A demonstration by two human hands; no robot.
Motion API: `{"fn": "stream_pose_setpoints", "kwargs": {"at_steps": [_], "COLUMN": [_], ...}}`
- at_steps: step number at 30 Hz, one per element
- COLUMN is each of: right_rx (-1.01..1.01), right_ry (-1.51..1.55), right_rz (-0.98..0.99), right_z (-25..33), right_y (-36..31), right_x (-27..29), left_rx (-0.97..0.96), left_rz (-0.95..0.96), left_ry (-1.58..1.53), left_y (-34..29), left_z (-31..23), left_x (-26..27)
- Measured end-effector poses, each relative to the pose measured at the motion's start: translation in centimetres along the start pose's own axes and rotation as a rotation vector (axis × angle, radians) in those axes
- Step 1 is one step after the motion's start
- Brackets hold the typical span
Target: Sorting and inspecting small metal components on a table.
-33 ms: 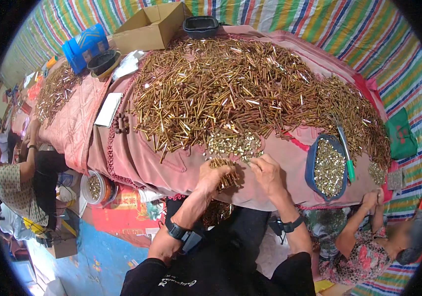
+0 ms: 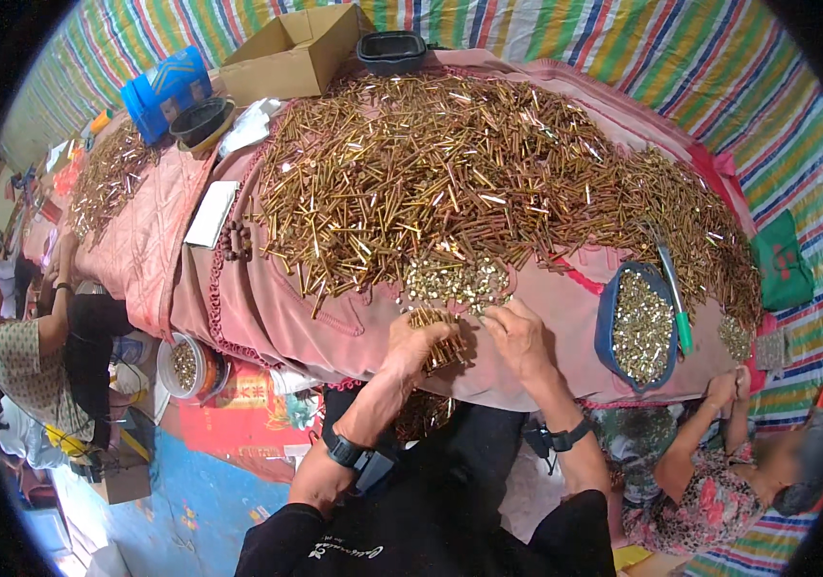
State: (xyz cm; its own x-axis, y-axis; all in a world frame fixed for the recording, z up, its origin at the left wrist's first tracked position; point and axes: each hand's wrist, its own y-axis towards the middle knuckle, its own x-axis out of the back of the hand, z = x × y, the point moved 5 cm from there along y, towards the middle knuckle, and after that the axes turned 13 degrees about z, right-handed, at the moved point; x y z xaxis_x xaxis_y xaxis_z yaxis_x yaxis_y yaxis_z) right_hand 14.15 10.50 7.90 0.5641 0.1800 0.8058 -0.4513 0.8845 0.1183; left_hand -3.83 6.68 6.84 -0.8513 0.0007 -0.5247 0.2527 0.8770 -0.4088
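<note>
Head view: bundle (image 2: 446, 350) of rods at the pink cloth's (image 2: 335, 354) near edge, grasped in left hand (image 2: 411, 341). Right hand (image 2: 519, 335) just beside, fingers bent near loose caps (image 2: 452, 284); cannot tell if pinching any. Rod heap (image 2: 469, 173) beyond; blue tray (image 2: 605, 332) to right.

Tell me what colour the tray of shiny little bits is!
The tray is blue; it shows best in the head view.

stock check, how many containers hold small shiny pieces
2 in view: a blue tray right of the right hand, and a pale round tub well left of the left hand. Others may be hidden.
</note>
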Motion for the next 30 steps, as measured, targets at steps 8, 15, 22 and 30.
{"fn": "stream_pose_setpoints", "kwargs": {"at_steps": [8,15,22,30], "right_rx": [0.108,-0.246,-0.115,-0.077], "right_ry": [-0.305,0.618,1.087,0.847], "right_rz": [0.153,0.176,0.298,0.225], "right_z": [0.6,-1.2,0.4,0.9], "right_y": [1.4,1.2,0.9,1.6], "right_x": [-1.3,-1.6,-2.0,-2.2], "left_rx": [-0.041,-0.048,-0.057,0.018], "left_rz": [-0.027,-0.033,-0.022,-0.028], "left_ry": [-0.016,-0.035,-0.065,-0.077], "left_y": [0.6,0.6,0.8,0.1], "left_z": [0.6,0.7,0.8,-0.2], "left_x": [0.6,0.7,0.5,-0.3]}}
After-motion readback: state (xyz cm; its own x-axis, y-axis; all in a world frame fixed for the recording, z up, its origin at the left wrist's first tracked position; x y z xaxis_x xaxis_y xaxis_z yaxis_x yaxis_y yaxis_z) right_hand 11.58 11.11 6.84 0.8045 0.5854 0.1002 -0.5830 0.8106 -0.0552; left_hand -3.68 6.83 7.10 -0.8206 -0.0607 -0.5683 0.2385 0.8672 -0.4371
